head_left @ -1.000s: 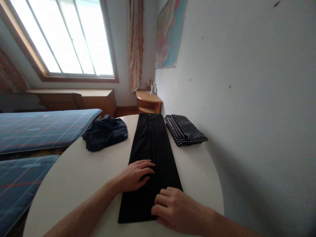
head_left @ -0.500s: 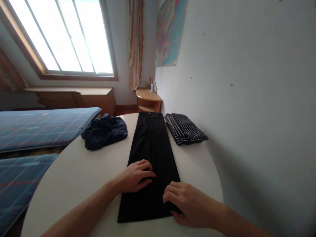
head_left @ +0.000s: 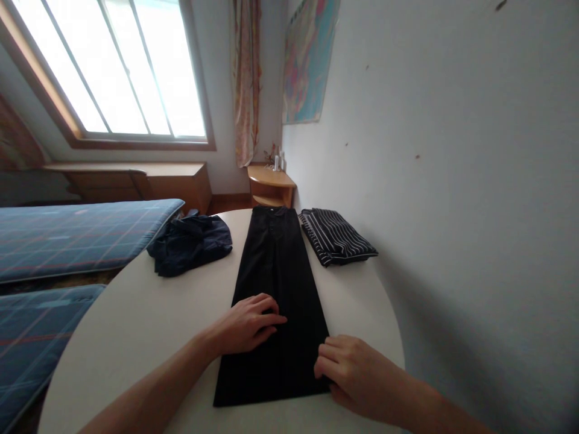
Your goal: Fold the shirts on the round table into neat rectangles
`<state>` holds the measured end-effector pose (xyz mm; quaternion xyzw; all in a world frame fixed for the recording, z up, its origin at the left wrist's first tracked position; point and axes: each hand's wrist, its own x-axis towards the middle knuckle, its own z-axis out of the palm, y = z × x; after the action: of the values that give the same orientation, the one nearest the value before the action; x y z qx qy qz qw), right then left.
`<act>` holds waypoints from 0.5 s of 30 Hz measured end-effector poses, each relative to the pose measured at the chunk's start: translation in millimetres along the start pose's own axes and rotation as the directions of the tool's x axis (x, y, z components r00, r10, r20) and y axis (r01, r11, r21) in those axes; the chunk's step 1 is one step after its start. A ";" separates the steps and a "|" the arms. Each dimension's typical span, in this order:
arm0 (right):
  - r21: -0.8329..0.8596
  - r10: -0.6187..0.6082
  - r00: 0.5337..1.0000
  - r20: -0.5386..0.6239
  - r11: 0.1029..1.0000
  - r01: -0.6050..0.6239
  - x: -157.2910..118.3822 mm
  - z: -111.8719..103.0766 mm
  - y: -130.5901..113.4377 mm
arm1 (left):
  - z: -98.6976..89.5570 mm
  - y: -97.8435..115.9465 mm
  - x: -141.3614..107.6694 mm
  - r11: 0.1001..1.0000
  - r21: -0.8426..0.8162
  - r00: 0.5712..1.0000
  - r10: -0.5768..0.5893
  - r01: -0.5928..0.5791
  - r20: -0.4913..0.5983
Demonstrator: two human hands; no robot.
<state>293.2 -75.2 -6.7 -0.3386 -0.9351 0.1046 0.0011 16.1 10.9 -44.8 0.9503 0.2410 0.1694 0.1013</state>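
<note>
The round white worktop (head_left: pixel 149 325) bears black trousers (head_left: pixel 283 265) lengthwise at its middle. The left hand (head_left: pixel 251 323) rests on them, fingers loosely spread; the right hand's (head_left: pixel 346 374) grip pinches their right edge near the hem.

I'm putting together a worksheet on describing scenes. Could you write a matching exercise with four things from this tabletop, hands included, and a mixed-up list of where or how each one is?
Things
1. Black trousers
2. Dark blue cloth
3. Striped cloth
4. Right hand

Places and states
A. Folded, on the side by the wall
B. At the near right corner of a garment
C. Rumpled, on the side by the mattress
D. Lying lengthwise, with the left hand on top

Pairs: 1-D, 2-C, 3-A, 4-B
</note>
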 end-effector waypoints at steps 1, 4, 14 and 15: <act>0.016 -0.006 1.000 0.009 1.000 0.005 0.3 -1.5 0.2 | 0.1 0.2 0.2 1.000 -0.001 1.000 0.001 -0.001 0.002; 0.083 -0.006 0.999 0.032 0.997 0.004 3.1 -6.9 -0.2 | 0.4 0.9 0.9 1.000 -0.001 1.000 -0.003 0.003 0.013; 0.357 0.185 0.963 -0.197 0.928 -0.106 73.0 -17.7 51.5 | -1.2 13.4 1.2 0.998 -0.058 1.000 -0.011 0.012 0.008; 0.353 0.218 0.938 -0.271 0.929 -0.114 86.4 -15.9 61.5 | -1.0 13.4 1.4 0.998 -0.064 1.000 -0.012 0.013 0.009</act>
<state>266.7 28.7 -9.1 -0.4245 -0.8601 0.2065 0.1934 22.6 0.2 -39.8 0.9457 0.2409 0.1725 0.1338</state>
